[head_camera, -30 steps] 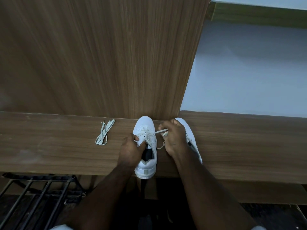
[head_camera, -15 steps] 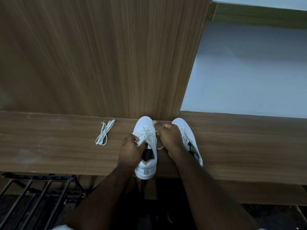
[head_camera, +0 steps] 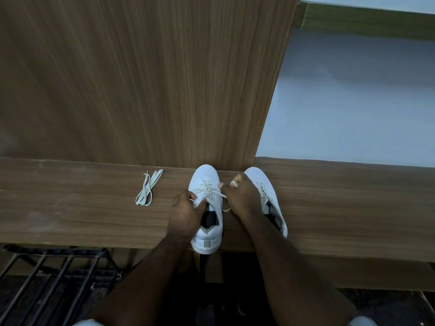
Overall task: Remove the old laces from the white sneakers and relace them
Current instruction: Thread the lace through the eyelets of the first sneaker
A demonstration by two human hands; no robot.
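Observation:
Two white sneakers stand toe-first against a wooden panel on a wooden shelf [head_camera: 353, 203]. The left sneaker [head_camera: 204, 177] has a white lace [head_camera: 213, 192] partly threaded through its eyelets. My left hand [head_camera: 184, 211] grips this sneaker's left side at the collar, thumb by the eyelets. My right hand [head_camera: 242, 195] is curled beside the same shoe and pinches the lace, whose loose end hangs below at the shoe's right side. The right sneaker [head_camera: 266, 187] lies behind my right wrist, partly hidden, with bare eyelets showing.
A loose folded white lace [head_camera: 148, 190] lies on the shelf left of the shoes. A tall wooden panel [head_camera: 141, 78] rises behind. A black metal rack [head_camera: 54, 274] stands below the shelf at lower left. A pale wall is at upper right.
My right hand moved left from over the right sneaker toward the left sneaker, letting the taut lace slacken, then shifted slightly. My left hand and both shoes stayed put.

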